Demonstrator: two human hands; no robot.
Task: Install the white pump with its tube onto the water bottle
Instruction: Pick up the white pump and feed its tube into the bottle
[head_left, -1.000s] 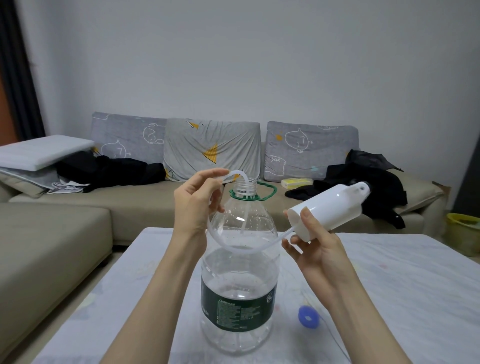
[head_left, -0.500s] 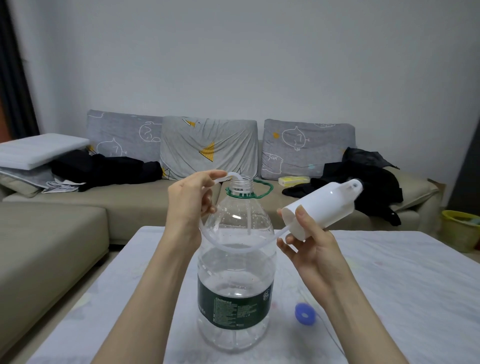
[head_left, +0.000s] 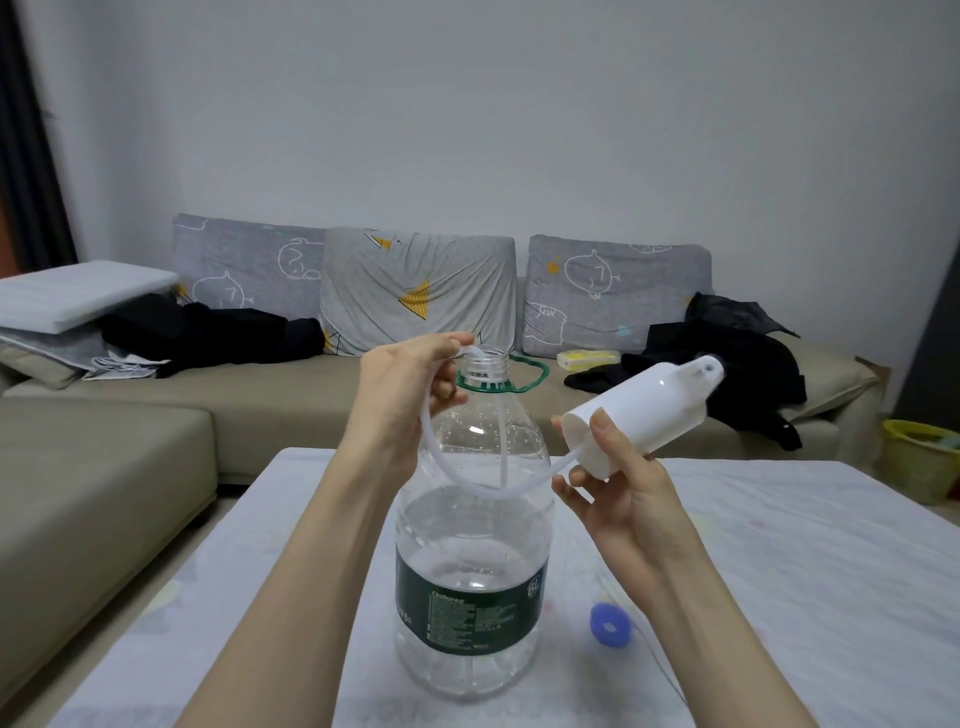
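A large clear water bottle (head_left: 472, 525) with a green label and green neck ring stands upright on the table, part full, its mouth uncapped. My right hand (head_left: 621, 483) grips the white pump (head_left: 647, 415), tilted with its base toward the bottle. A clear tube (head_left: 447, 470) loops from the pump's base across the front of the bottle and up to my left hand (head_left: 402, 397), which pinches it beside the mouth. The tube's end runs down inside the bottle neck.
A blue bottle cap (head_left: 610, 623) lies on the pale table (head_left: 810, 571) right of the bottle, with a thin cable beside it. Behind stands a beige sofa (head_left: 104, 467) with grey cushions and dark clothes. A yellow bin (head_left: 919, 460) sits far right.
The tube's end has gone deeper into the bottle neck under my left hand. My right hand and the pump have stayed at about the same spot beside the bottle.
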